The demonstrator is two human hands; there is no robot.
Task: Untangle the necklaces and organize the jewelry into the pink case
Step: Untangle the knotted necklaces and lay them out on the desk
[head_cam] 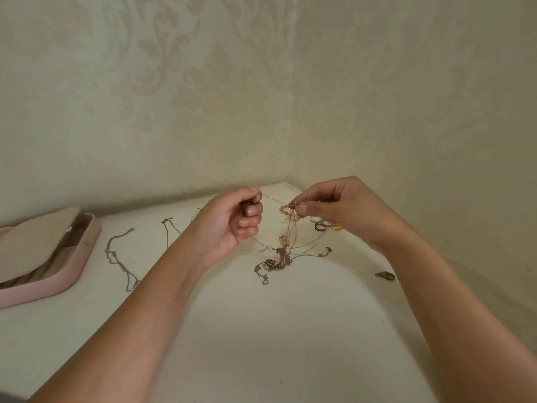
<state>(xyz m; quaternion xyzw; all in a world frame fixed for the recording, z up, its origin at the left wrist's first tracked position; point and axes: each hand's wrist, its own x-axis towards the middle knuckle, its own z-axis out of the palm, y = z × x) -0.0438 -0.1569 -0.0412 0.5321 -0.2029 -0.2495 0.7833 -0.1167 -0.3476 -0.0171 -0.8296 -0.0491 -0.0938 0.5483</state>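
Note:
A tangle of thin necklaces (286, 242) hangs between my hands above the white surface, its lower chains and pendants trailing onto it. My left hand (235, 218) has its fingers curled and pinches a fine chain at the fingertips. My right hand (334, 207) pinches the top of the tangle by a small clasp and pink beads. The pink case (74, 274) lies open at the far left, its lid raised. A silver chain (120, 258) and a gold chain (168, 228) lie separate on the surface left of my hands.
Several rings (322, 225) sit just beyond the tangle, partly behind my right hand. A small dark oval piece (385, 275) lies to the right near the wall. Patterned walls meet in a corner behind the white surface (261, 330).

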